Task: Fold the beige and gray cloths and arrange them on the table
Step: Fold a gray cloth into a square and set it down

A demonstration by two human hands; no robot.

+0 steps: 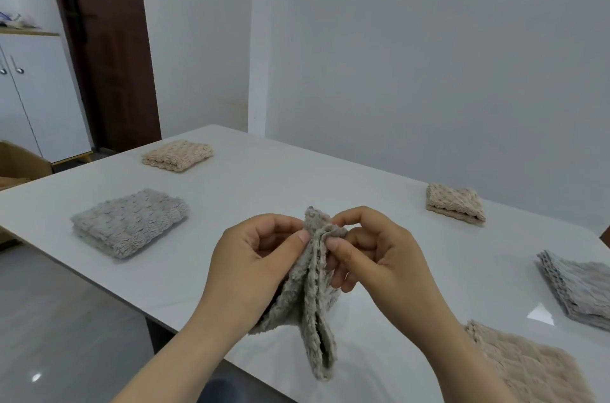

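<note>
White table (297, 178), bare wall behind. Centre of frame: fingers (350, 217) and thumbs of the left hand (254, 257) and right hand (379, 257) pinch the top edge of a gray cloth (313, 303). It hangs in loose layers over the table. Risk: the pinch is shallow, so a layer may slip and skew the fold. Lower right: the right forearm could brush the flat beige cloth (528, 366).

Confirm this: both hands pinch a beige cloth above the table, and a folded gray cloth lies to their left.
Wrong colour: the head view shows the left hand and right hand pinching a gray cloth, not beige. It is above the table, and a folded gray cloth does lie to their left.
</note>
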